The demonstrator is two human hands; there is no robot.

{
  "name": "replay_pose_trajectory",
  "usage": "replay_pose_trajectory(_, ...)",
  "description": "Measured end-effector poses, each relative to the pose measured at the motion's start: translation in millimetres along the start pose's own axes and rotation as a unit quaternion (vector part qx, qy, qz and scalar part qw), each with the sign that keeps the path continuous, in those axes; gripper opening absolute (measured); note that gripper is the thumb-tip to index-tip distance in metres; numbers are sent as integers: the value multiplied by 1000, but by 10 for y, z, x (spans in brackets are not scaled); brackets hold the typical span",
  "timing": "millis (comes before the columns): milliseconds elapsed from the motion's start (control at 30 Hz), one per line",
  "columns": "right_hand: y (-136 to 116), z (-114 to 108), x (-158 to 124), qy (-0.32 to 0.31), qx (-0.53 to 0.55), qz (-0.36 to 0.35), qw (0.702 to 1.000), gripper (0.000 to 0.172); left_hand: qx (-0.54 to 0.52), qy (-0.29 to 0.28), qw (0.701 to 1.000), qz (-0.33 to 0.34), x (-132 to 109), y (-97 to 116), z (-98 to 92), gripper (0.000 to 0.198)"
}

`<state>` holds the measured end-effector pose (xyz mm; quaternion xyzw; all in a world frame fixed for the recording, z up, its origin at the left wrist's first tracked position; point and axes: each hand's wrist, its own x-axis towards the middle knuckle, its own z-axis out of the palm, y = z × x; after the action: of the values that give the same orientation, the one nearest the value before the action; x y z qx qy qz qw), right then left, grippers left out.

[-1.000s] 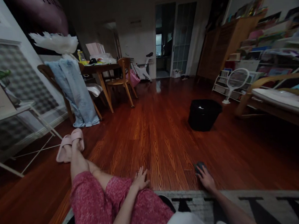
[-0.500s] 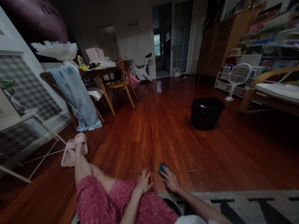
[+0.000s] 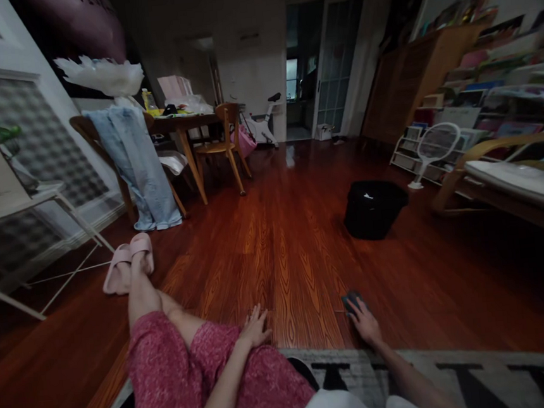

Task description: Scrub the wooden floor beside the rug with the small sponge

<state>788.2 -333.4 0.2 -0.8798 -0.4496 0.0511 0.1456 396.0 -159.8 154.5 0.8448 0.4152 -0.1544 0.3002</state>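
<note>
My right hand [image 3: 366, 324] presses a dark grey-green cloth [image 3: 351, 301] onto the reddish wood floor [image 3: 295, 253], just beyond the rug's edge. Its fingers lie over the near part of the cloth, which looks bunched up. My left hand [image 3: 255, 327] rests beside my knee, over the pink shorts [image 3: 268, 376], with its fingers stretched out and nothing in them. My legs lie out to the left, ending in pink slippers [image 3: 141, 250].
A black bin [image 3: 375, 211] stands on the floor ahead to the right. Jeans [image 3: 140, 171] hang over a chair at the left, near a wooden table [image 3: 177, 124]. A white folding stand [image 3: 76, 218] is at far left. A patterned rug [image 3: 424, 368] lies under me; a lounge chair [image 3: 476, 148] stands right.
My right hand has slid to the right across the floor with the cloth, away from my left hand. My left hand stays by my knee. The view has shifted slightly.
</note>
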Motion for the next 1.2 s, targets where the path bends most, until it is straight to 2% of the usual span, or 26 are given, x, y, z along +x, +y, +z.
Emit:
replay_pose_trajectory(67, 340, -39, -134, 30, -14, 102, 994, 59, -4, -2, 1000, 3, 3, -2, 1, 81)
replay_pose_trajectory(100, 422, -36, -202, 38, -17, 139, 989, 61, -5, -3, 1000, 5, 4, -3, 1, 82)
replay_pose_trajectory(133, 441, -19, -262, 41, -20, 165, 985, 62, -6, -5, 1000, 5, 5, -3, 1, 82)
replay_pose_trajectory(200, 302, 47, -351, 30, -23, 176, 984, 62, -5, -7, 1000, 6, 7, -2, -1, 83)
replay_pose_trajectory(267, -30, 138, -400, 5, -24, 135, 991, 61, -3, -9, 1000, 6, 11, -1, -2, 83)
replay_pose_trajectory(367, -742, 279, -427, -38, -9, 1, 999, 57, 3, -8, 1000, 2, 19, -5, 2, 83)
replay_pose_trajectory(467, -1506, 396, -426, -91, 29, -147, 985, 55, 7, -4, 1000, -3, 23, -12, 14, 83)
replay_pose_trajectory(533, -1932, 453, -409, -132, 50, -218, 966, 54, 8, -1, 1000, -5, 21, -17, 24, 83)
replay_pose_trajectory(600, -2213, 485, -368, -163, 60, -262, 949, 55, 7, 3, 1000, -8, 18, -20, 32, 83)
replay_pose_trajectory(667, -2301, 485, -290, -178, 60, -292, 938, 56, 5, 8, 1000, -10, 14, -24, 36, 84)
replay_pose_trajectory(733, -2175, 446, -169, -172, 55, -307, 934, 56, 2, 9, 1000, -10, 14, -27, 36, 84)
replay_pose_trajectory(833, -1611, 307, 47, -125, 37, -253, 959, 54, -1, 3, 1000, -8, 22, -28, 29, 84)
replay_pose_trajectory(933, -753, 108, 161, -45, 8, -104, 994, 54, -5, -3, 1000, -4, 35, -29, 27, 84)
replay_pose_trajectory(1000, -171, -11, 114, 1, -12, 7, 1000, 55, -8, -4, 1000, -1, 43, -30, 29, 83)
replay_pose_trajectory(1067, 287, -79, -22, 25, -26, 87, 996, 58, -10, -5, 1000, 2, 50, -31, 33, 83)
replay_pose_trajectory(1133, 538, -72, -191, 32, -33, 131, 990, 60, -13, -7, 1000, 4, 55, -30, 35, 84)
replay_pose_trajectory(1200, 554, 7, -337, 34, -36, 149, 988, 63, -14, -10, 1000, 5, 57, -27, 35, 85)
